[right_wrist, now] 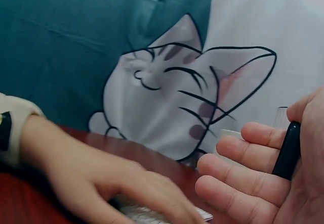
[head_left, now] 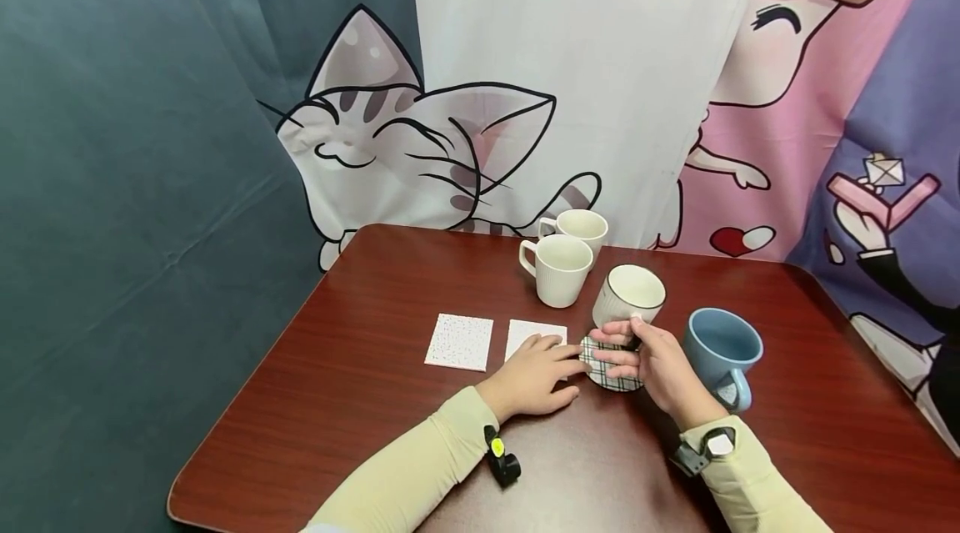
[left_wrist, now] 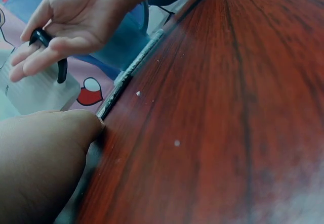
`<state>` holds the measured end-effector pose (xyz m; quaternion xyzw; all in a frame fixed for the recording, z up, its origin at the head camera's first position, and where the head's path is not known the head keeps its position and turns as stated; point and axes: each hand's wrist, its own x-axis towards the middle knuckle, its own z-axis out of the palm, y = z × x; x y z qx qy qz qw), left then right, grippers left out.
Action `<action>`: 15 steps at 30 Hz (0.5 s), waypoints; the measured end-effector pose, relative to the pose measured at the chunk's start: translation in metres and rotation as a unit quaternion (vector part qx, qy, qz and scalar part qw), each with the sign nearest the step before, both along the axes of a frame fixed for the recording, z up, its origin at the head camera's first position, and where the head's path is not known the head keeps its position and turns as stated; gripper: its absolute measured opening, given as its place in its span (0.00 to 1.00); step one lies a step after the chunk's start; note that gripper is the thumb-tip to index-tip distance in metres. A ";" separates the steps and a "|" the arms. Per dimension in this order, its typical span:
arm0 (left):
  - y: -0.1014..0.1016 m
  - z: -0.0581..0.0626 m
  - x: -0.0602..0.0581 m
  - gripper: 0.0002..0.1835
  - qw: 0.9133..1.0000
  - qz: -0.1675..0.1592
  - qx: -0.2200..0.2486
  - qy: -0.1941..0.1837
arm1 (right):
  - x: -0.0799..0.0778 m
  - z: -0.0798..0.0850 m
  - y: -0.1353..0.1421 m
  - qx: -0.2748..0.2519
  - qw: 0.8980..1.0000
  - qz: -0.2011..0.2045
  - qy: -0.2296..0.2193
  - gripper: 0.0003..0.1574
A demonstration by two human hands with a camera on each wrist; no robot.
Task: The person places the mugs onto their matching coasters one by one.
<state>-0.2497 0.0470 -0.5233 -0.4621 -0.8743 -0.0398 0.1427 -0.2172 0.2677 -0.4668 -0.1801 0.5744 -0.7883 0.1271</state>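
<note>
My right hand (head_left: 663,366) holds a white mug (head_left: 617,304) with a dark rim by its black handle (left_wrist: 62,67). The fingers pass through the handle and the thumb lies at its top. Just below the mug in the head view is a round plaid coaster (head_left: 611,379), partly covered by the right fingers. My left hand (head_left: 528,379) is low over the table, fingers spread and fairly straight, with fingertips at the coaster's left edge. Its thumb side also meets the coaster edge (left_wrist: 114,93) in the left wrist view. A speckled square coaster (head_left: 525,331) is partly hidden behind that hand.
Another speckled square coaster (head_left: 460,341) lies to the left. Behind stand two white mugs, one nearer (head_left: 561,279) and one farther (head_left: 585,224). A blue mug (head_left: 712,349) stands right of the right hand. A printed curtain (head_left: 480,41) hangs along the table's (head_left: 360,408) far edge.
</note>
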 end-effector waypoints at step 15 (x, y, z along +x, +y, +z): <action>0.000 0.000 0.000 0.22 1.000 0.009 -0.001 -0.010 | 0.039 -0.013 0.002 -0.005 0.999 0.045 0.005 0.30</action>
